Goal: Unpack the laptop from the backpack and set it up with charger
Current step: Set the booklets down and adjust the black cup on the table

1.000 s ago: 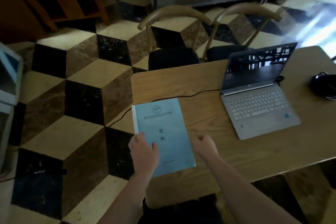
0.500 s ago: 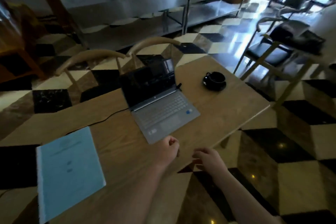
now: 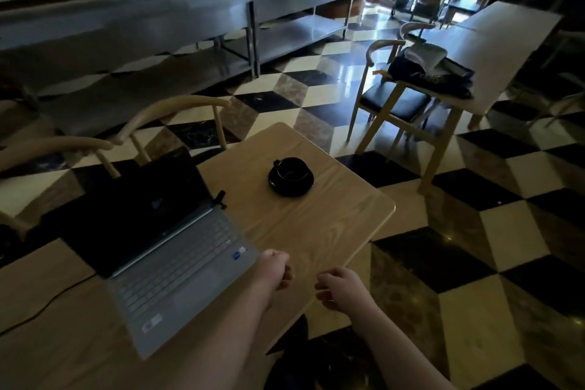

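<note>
laptop open on the wooden table, both hands idle

the laptop [image 3: 164, 250] sits open on the wooden table [image 3: 316, 222], at about 9 o'clock from the hands, its screen dark and its silver keyboard deck facing the person. a black cable [image 3: 47, 304] runs off from its 8 o'clock side across the tabletop, and a small dark plug [image 3: 220, 198] sits at the hinge corner on its 2 o'clock side. the left hand [image 3: 275, 269] hovers just beside the laptop's near corner, fingers loosely curled, grasping nothing. the right hand [image 3: 338, 288] hangs at 3 o'clock of the left, over the table's edge, fingers also loosely curled and empty. a black cup on a saucer [image 3: 291, 176] stands at 12 o'clock from the hands, well apart from the laptop. at 2 o'clock, a dark bag [image 3: 427, 73] lies on another table [image 3: 506, 28].
</note>
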